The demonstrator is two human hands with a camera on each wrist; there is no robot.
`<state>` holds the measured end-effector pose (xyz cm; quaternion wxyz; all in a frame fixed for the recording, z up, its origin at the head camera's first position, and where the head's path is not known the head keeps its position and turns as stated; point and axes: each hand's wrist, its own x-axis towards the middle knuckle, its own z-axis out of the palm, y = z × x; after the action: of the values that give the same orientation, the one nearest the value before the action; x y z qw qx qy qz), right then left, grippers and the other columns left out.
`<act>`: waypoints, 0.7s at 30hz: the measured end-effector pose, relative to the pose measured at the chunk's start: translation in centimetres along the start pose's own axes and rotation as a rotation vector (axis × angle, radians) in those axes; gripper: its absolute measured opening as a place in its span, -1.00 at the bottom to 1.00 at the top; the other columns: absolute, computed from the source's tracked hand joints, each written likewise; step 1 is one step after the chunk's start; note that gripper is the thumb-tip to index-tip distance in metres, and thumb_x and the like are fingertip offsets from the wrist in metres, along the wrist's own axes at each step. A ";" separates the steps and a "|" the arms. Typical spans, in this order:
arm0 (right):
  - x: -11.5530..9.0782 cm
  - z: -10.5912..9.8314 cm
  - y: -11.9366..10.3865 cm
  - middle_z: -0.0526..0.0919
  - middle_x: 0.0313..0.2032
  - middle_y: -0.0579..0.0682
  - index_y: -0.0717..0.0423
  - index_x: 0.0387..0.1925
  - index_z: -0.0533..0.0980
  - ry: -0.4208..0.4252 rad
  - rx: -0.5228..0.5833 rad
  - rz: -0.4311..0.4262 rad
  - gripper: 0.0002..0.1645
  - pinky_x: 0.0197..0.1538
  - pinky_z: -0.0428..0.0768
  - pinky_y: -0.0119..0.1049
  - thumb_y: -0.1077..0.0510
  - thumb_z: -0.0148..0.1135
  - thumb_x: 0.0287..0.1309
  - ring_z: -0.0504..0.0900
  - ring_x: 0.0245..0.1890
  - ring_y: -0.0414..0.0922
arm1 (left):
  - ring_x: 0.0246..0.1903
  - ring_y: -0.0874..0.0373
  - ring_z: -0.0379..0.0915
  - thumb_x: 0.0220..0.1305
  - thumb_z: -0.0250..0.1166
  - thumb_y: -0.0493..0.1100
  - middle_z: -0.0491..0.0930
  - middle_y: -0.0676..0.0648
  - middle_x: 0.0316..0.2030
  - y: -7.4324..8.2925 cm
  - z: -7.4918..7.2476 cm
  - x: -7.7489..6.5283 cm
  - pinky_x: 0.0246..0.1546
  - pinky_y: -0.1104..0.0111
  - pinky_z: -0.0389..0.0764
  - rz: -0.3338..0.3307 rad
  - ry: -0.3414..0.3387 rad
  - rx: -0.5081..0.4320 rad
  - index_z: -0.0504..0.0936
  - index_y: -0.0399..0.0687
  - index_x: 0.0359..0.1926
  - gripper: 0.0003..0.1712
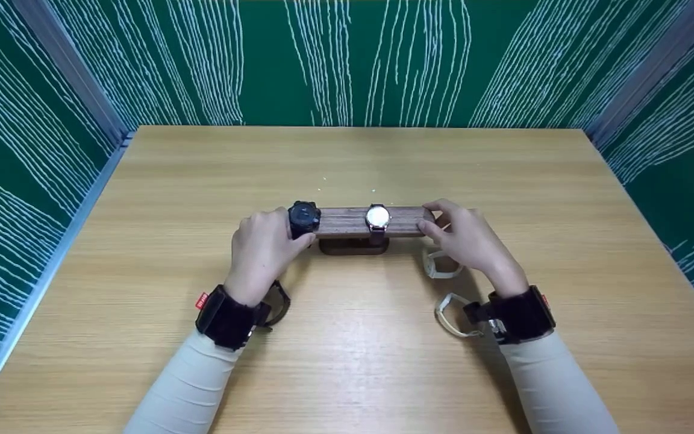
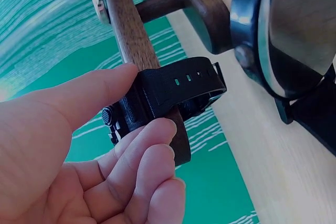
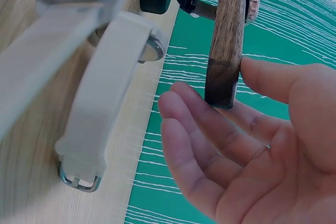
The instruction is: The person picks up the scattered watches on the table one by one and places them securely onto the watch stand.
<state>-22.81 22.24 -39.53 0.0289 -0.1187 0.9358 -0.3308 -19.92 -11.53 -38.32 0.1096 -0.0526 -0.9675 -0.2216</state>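
A dark wooden watch stand [image 1: 344,222] has a horizontal bar on a low base. Around the bar's left end sits a black watch [image 1: 304,217], its perforated strap [image 2: 184,80] looped. My left hand [image 1: 261,250] pinches this watch at the bar, thumb on one side and fingertips on the other. Near the bar's middle hangs a watch with a pale round face and dark strap [image 1: 378,217]. My right hand [image 1: 466,236] holds the bar's right end [image 3: 224,74] between thumb and fingers.
Two pale-strapped watches stand on the wooden table [image 1: 353,361] at the right: one white watch [image 1: 431,265] below my right hand, another [image 1: 443,316] beside the right wrist. Another black watch [image 1: 284,301] is by my left wrist. Green, white-streaked walls [image 1: 268,60] enclose the table.
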 end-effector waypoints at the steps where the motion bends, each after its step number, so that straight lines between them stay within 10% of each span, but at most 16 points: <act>1: 0.0 0.0 0.0 0.79 -0.12 0.19 0.20 0.39 0.49 -0.002 0.001 0.000 -0.45 -0.17 0.71 -0.09 0.01 0.25 0.54 0.78 -0.17 0.05 | -0.49 -0.05 0.59 0.16 0.62 0.13 0.62 -0.06 -0.53 0.0 0.0 0.0 -0.52 0.10 0.61 -0.001 0.000 0.000 0.62 -0.14 -0.45 -0.52; 21: -0.1 -0.1 -0.1 0.78 -0.08 0.25 0.22 0.40 0.45 -0.025 0.011 0.009 -0.44 -0.08 0.71 0.02 0.02 0.22 0.56 0.79 -0.13 0.09 | -0.46 -0.08 0.66 0.19 0.60 0.16 0.66 -0.08 -0.52 0.8 1.1 -0.1 -0.48 0.07 0.68 0.010 0.019 0.025 0.68 -0.17 -0.35 -0.52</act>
<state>-22.67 22.25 -39.39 0.0429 -0.1183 0.9340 -0.3343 -19.90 -10.37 -38.96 0.1205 -0.0542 -0.9689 -0.2093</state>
